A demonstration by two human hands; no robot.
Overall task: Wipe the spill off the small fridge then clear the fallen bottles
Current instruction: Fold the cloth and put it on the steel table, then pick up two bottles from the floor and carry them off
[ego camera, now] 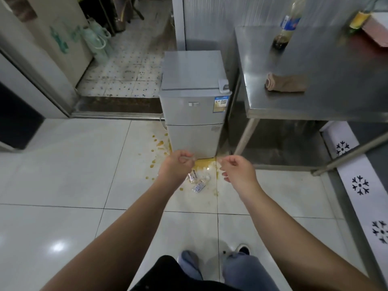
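Small fridge [194,97]: grey-silver, two doors, upper door short, lower door taller. It stands on the white floor tiles [63,164], with its right side just beside the leg of the steel table [315,80] and its back near the grey wall panel. Blue-and-yellow label sticker at the upper door's right corner; a small white tag sits on the top's right front edge. The top surface looks flat and pale; no stain can be made out on it at this blur.

Spill [204,163]: yellow-orange puddle on the tile touching the fridge's base, with scattered drops trailing left and up along the fridge's left side.

Fallen bottles [198,181]: small clear plastic bottles with white labels lying on their sides in the puddle's near edge, close together; exact count unclear, partly hidden by the left hand.

Left hand [177,162]: raised in front of the fridge base, fingers curled in, holding nothing that can be seen. Right hand [235,166]: beside it, apart, fingers loosely curled, holding nothing.

On the table: a folded brown cloth [285,82] near the front-left edge; a cola bottle [288,24] upright further back.

Room: open tile left of and in front of the fridge; a raised threshold runs behind left. The table's front edge overhangs at right.
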